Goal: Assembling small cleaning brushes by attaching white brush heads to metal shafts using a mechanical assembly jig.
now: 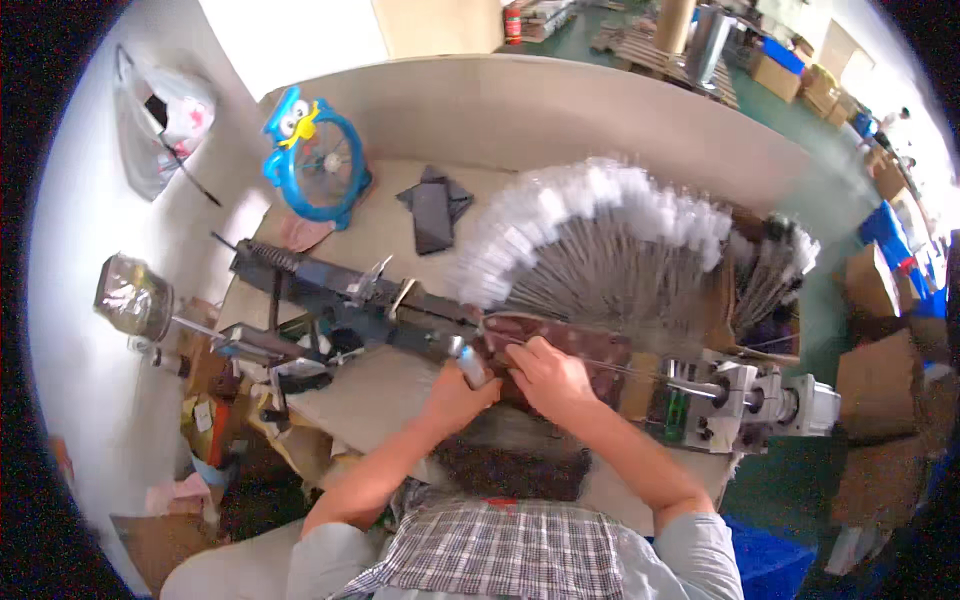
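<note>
My left hand (464, 398) is wrapped round a small cylinder (467, 362) with a silver end and a pale blue body; its kind is not clear. Close beside it, my right hand (550, 378) has its fingers bent and pressed together over a dark red covered surface (600, 350); whatever they pinch is hidden. A long thin metal rod (640, 372) runs from near the right hand to a clamp-like machine head (735, 395) on the right. Beyond the hands, many thin wire brushes (605, 250) with white tufted ends lie spread like a fan.
On the left stands a dark metal rail mechanism (340, 290). Behind it are a blue bird-shaped fan (325, 165) and a dark phone (432, 215). A curved cardboard wall (600, 110) borders the table's far side. Cardboard boxes (880, 390) stand on the right; a plastic bag (165, 125) hangs left.
</note>
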{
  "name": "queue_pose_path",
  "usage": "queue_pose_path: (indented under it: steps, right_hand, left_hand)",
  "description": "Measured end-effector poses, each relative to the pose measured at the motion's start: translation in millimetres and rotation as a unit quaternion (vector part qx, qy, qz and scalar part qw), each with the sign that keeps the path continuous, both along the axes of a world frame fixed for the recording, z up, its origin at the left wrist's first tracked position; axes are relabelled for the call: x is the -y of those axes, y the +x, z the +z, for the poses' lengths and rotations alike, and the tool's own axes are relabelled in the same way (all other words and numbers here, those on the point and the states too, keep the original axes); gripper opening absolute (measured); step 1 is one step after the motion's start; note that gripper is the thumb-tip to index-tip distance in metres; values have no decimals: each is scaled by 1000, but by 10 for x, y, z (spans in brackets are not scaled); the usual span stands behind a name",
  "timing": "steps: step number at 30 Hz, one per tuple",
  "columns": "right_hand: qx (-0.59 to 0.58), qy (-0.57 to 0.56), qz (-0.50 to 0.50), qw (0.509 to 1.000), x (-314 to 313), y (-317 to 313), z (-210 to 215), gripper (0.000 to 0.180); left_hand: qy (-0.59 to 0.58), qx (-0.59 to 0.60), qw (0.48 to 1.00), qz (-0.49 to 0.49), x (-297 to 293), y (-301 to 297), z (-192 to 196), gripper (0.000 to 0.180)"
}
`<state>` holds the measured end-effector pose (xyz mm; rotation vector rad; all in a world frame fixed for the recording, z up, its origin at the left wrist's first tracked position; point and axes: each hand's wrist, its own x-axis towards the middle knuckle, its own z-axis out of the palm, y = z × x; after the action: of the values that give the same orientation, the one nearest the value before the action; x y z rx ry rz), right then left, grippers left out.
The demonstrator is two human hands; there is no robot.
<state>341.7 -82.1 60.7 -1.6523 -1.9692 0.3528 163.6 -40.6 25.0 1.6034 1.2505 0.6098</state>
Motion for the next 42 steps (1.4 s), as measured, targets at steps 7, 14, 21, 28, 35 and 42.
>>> queue_pose_path:
  steps: [7, 14, 21, 28, 35, 42]
  right_hand:
    - [-25, -50, 57, 997, 101, 217, 126, 18]
    - [-74, -8, 86, 994, 45, 86, 119, 18]
    - [-99, -25, 75, 992, 169, 86, 434, 20]
    - [-24, 68, -52, 996, 117, 459, 828, 17]
    - [-168, -58, -75, 981, 187, 641, 766, 21]
    - [-305, -137, -74, 940, 334, 789, 698, 21]
  left_hand:
    - [-163, 217, 923, 275, -150, -946, -130, 32]
    - [-238, 374, 817, 368, -336, -1544, -62, 26]
    - [-191, 398, 802, 402, -385, -1544, -264, 16]
    - [33, 226, 965, 127, 227, -370, 252, 10]
    - [-177, 398, 898, 65, 236, 651, 398, 15]
    - [-126, 352, 927, 8, 252, 849, 325, 14]
